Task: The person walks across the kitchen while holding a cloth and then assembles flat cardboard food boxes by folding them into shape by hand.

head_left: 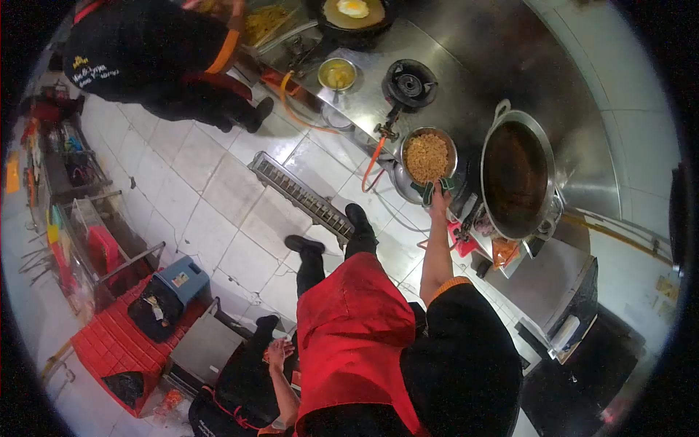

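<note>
The person's bare right forearm (437,251) stretches up the frame, right of centre, with the right hand (438,194) at its end bent into a grip. Near mid-frame, the right foot (357,218) stands ahead of the left foot (302,244).

Floor: long grey metal grate (302,197) before you
Storage: red ribbed plastic container (109,344), well left of your grate

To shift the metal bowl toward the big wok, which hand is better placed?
Right, I'd judge: the right hand grips the metal bowl at its near edge with a green cloth, and the big wok stands just rightward. The left hand is out of view.
</note>
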Available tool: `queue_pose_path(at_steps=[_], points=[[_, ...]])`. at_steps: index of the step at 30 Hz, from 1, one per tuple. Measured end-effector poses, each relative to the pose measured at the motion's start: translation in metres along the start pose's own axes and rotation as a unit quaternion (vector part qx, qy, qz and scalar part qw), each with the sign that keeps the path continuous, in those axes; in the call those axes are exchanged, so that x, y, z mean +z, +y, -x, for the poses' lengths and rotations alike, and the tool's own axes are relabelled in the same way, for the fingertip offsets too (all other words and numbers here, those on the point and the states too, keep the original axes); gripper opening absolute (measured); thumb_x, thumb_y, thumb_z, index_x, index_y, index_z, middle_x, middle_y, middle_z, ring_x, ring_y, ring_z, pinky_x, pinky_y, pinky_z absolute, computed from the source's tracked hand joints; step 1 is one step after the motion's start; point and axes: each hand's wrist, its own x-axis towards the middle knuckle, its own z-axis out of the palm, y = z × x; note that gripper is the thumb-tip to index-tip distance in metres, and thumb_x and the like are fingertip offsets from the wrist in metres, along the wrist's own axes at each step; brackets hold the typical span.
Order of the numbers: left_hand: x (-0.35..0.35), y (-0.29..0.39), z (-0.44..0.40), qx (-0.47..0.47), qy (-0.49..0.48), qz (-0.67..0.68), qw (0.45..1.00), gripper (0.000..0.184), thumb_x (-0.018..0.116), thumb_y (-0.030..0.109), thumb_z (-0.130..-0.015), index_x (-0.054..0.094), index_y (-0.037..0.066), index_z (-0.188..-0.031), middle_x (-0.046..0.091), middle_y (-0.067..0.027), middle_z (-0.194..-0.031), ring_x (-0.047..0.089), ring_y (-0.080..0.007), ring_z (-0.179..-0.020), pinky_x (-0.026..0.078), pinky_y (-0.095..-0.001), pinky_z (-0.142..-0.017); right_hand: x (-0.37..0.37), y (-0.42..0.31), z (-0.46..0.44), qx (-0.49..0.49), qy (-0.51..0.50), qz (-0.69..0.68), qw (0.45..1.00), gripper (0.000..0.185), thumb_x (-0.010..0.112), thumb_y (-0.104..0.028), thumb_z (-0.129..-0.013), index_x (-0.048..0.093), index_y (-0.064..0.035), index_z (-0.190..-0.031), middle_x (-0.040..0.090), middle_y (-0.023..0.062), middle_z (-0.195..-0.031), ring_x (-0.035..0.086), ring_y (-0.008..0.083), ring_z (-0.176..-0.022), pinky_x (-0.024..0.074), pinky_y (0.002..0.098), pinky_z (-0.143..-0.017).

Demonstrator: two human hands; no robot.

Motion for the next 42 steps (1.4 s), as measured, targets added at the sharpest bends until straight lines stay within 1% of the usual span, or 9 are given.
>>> queue_pose_path(at_steps=[5, 8, 13, 16, 22, 28, 32, 35, 42], points=[[-0.039, 0.074, -0.076, 0.075, -0.031, -0.025, 0.996, 0.028, 0.056, 0.031, -0.101, 0.061, 0.005, -0.112, 0.07, -0.0106, -0.096, 0.071, -0.023, -0.082, 0.057, -0.0344, -0.07, 0.059, 0.012, -0.002, -0.002, 0.097, -0.115, 0.989, 0.029, 0.066, -0.007, -0.093, 0.054, -0.0067, -0.119, 0.067, 0.0072, -0.1, 0.068, 0.0203, -0.083, 0.057, 0.0333, -0.064], [-0.13, 0.061, -0.12, 0.063, -0.072, -0.011, 0.995, 0.028, 0.056, 0.032, -0.101, 0.06, 0.005, -0.11, 0.07, -0.0097, -0.094, 0.069, -0.0214, -0.079, 0.055, -0.0327, -0.065, 0.069, 0.024, 0.061, 0.001, 0.141, -0.057, 0.988, 0.055, 0.075, -0.018, -0.089, 0.048, 0.0012, -0.134, 0.059, 0.0094, -0.127, 0.056, 0.0244, -0.117, 0.0491, 0.0398, -0.096], [-0.243, 0.072, -0.191, 0.086, -0.015, -0.063, 0.994, 0.027, 0.057, 0.026, -0.096, 0.065, 0.0, -0.094, 0.068, -0.0117, -0.08, 0.067, -0.0216, -0.064, 0.054, -0.0386, -0.061, 0.115, 0.01, 0.185, 0.039, 0.046, 0.032, 0.998, 0.057, 0.069, -0.021, -0.092, 0.044, 0.0005, -0.139, 0.058, 0.0117, -0.13, 0.057, 0.0245, -0.116, 0.0499, 0.0395, -0.095], [-0.289, 0.149, -0.209, 0.214, 0.115, -0.391, 0.888, 0.035, 0.064, 0.036, -0.09, 0.069, 0.004, -0.103, 0.072, -0.0201, -0.101, 0.068, -0.0389, -0.093, 0.054, -0.0467, -0.081, 0.133, -0.008, 0.255, 0.078, -0.004, 0.1, 0.992, 0.058, 0.066, -0.023, -0.094, 0.042, 0.0001, -0.142, 0.057, 0.0131, -0.131, 0.058, 0.0245, -0.115, 0.0504, 0.0393, -0.094], [-0.344, 0.378, -0.219, 0.377, 0.097, -0.155, 0.908, 0.028, 0.061, 0.031, -0.093, 0.07, 0.005, -0.1, 0.073, -0.0149, -0.091, 0.069, -0.029, -0.084, 0.055, -0.0394, -0.078, 0.177, -0.026, 0.328, 0.11, -0.143, 0.165, 0.97, 0.061, 0.06, -0.026, -0.098, 0.038, -0.0008, -0.148, 0.056, 0.0159, -0.135, 0.06, 0.0245, -0.113, 0.0514, 0.0389, -0.094], [-0.408, 0.53, -0.25, 0.505, 0.162, -0.123, 0.839, 0.025, 0.057, 0.026, -0.096, 0.068, 0.003, -0.096, 0.072, -0.0128, -0.087, 0.069, -0.0245, -0.081, 0.054, -0.0372, -0.076, 0.382, 0.022, 0.382, 0.082, -0.214, 0.366, 0.902, 0.054, 0.065, -0.016, -0.091, 0.041, 0.0045, -0.135, 0.057, 0.0158, -0.123, 0.062, 0.0258, -0.099, 0.0516, 0.0365, -0.085], [-0.464, 0.523, -0.299, 0.447, 0.163, -0.125, 0.871, 0.034, 0.055, 0.037, -0.097, 0.07, 0.006, -0.095, 0.071, -0.0193, -0.09, 0.068, -0.0373, -0.086, 0.053, -0.0459, -0.078, 0.581, 0.051, 0.428, 0.055, -0.39, 0.303, 0.868, 0.041, 0.066, -0.01, -0.087, 0.047, 0.0032, -0.121, 0.061, 0.0112, -0.104, 0.062, 0.0206, -0.088, 0.0509, 0.0348, -0.074], [-0.513, 0.44, -0.343, 0.338, 0.141, -0.452, 0.813, 0.038, 0.046, 0.036, -0.096, 0.068, 0.006, -0.094, 0.069, -0.0216, -0.105, 0.065, -0.0384, -0.099, 0.051, -0.0509, -0.086, 0.714, 0.083, 0.467, 0.069, -0.477, 0.329, 0.812, 0.042, 0.066, -0.009, -0.087, 0.046, 0.0027, -0.121, 0.061, 0.0113, -0.103, 0.061, 0.0193, -0.088, 0.0509, 0.0338, -0.076], [-0.579, 0.357, -0.327, 0.031, 0.104, -0.027, 0.994, 0.037, 0.052, 0.04, -0.091, 0.071, 0.008, -0.097, 0.07, -0.02, -0.104, 0.067, -0.0374, -0.098, 0.051, -0.0516, -0.085, 0.973, 0.12, 0.586, 0.051, -0.489, 0.301, 0.817, 0.041, 0.065, -0.01, -0.088, 0.045, 0.0012, -0.122, 0.063, 0.0102, -0.101, 0.062, 0.0178, -0.088, 0.0511, 0.0326, -0.077]])
